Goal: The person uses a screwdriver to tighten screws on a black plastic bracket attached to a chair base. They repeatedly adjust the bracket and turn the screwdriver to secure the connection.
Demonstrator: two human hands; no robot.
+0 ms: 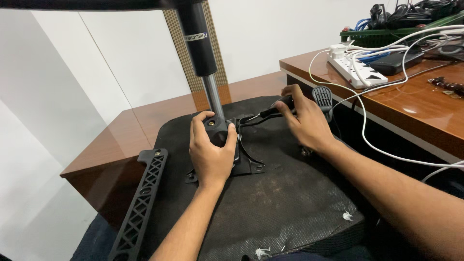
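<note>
A white power strip [356, 67] lies on the brown wooden table [425, 113], and the rest is placed around it. White cables [363, 126] run from it across the tabletop and hang over the near edge. Just behind it sits a flat black device [395, 61]. Further behind, a green tray [386, 32] holds tangled black and blue wires. To its right, near the picture's edge, small dark pieces [447, 85] lie on the wood. Far to its left, a black latticed plastic bar [140, 203] lies beside the seat.
</note>
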